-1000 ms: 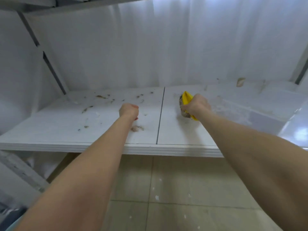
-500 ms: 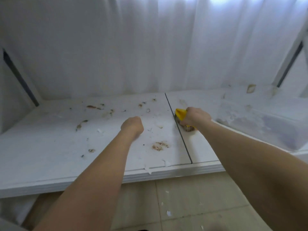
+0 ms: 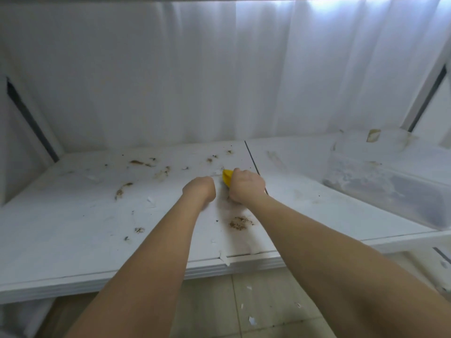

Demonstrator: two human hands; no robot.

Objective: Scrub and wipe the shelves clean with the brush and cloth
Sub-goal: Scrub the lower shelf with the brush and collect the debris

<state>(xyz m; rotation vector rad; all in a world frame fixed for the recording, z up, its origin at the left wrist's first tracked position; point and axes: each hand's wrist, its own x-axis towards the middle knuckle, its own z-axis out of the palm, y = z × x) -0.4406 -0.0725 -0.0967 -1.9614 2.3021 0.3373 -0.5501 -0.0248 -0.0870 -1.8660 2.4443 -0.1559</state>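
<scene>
A white shelf (image 3: 73, 230) spreads in front of me, spotted with brown dirt (image 3: 240, 223) and white flakes. My right hand (image 3: 246, 187) grips a yellow brush (image 3: 227, 177) and holds it down on the shelf just left of the dark seam between two boards. Most of the brush is hidden under the hand. My left hand (image 3: 200, 190) is curled into a fist beside it, resting on the shelf, and I see nothing in it. No cloth is in view.
A clear plastic bin (image 3: 390, 184) lies on the shelf at the right. White corrugated sheeting (image 3: 219, 81) forms the back wall. An upper shelf edge runs along the top. Below the shelf front is a tiled floor (image 3: 256, 308) with white flakes.
The right hand has carried the brush leftward across the seam, close to the left hand. The view has shifted so the shelf sits lower and nearer.
</scene>
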